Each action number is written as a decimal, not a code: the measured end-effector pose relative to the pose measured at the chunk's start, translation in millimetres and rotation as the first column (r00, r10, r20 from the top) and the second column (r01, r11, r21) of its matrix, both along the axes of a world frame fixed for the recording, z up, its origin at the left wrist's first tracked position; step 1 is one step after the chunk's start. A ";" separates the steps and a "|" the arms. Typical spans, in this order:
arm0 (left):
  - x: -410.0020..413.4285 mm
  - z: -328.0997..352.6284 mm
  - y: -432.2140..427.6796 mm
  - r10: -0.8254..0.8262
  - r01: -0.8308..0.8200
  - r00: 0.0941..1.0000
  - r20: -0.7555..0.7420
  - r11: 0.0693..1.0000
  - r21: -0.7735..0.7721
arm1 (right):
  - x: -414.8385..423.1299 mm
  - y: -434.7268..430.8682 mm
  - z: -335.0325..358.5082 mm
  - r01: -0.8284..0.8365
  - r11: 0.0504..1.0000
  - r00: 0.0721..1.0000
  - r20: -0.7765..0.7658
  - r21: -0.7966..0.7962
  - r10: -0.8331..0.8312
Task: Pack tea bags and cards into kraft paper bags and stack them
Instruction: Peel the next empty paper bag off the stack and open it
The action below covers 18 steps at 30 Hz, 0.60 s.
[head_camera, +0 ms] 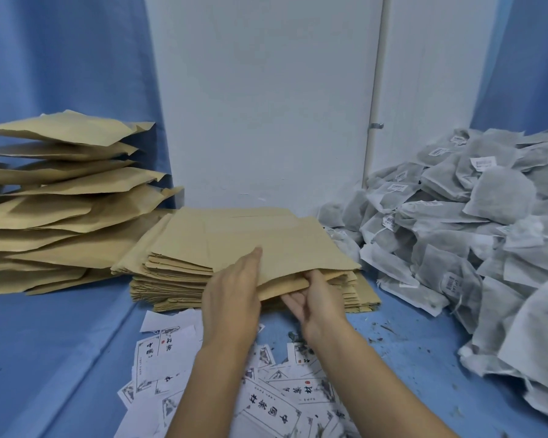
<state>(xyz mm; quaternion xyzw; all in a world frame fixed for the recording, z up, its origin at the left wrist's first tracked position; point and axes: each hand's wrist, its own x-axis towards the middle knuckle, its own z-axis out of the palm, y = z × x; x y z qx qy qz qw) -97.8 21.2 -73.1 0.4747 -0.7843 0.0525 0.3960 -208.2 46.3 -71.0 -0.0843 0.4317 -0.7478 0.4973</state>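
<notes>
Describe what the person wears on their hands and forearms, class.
Nothing shows: the left hand and right hand are ungloved, and both forearms are bare down to the picture's lower edge, with no sleeve in view. No ring, watch or bracelet is visible.

Filled bags (60,200) stacked at frame left. Flat bags (234,241) piled centre, cards (266,403) before them. Tea bags (472,232) heaped right.

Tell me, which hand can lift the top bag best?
Probably the right hand: its thumb and fingers pinch the near edge of the top bag, so it can lift at once. The left hand only lies flat on top.
</notes>
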 end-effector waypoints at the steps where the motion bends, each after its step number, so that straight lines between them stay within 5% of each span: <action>1: 7.1 0.3 -2.9 0.036 -0.037 0.999 -0.029 0.999 -0.005 | -5.8 -0.1 1.0 0.045 0.999 0.999 -0.011 0.014 -0.045; 8: 2.6 3.0 -0.4 0.114 -0.106 0.992 -0.062 0.987 0.118 | -15.2 2.1 7.2 0.204 0.979 0.979 -0.016 -0.021 -0.205; 11: -1.7 1.7 -0.9 0.136 -0.127 0.989 -0.052 0.981 0.146 | -15.4 2.5 10.7 0.172 0.981 0.950 -0.248 -0.088 -0.189; 14: -12.4 5.4 7.2 -0.036 0.091 0.959 -0.282 0.978 0.187 | -5.9 3.2 13.3 -0.007 0.994 0.795 -0.604 -0.111 -0.062; 18: -31.7 13.0 17.3 -0.124 0.377 0.770 -0.626 0.880 0.290 | 6.1 5.7 19.5 -0.175 0.958 0.497 -0.861 -0.226 -0.112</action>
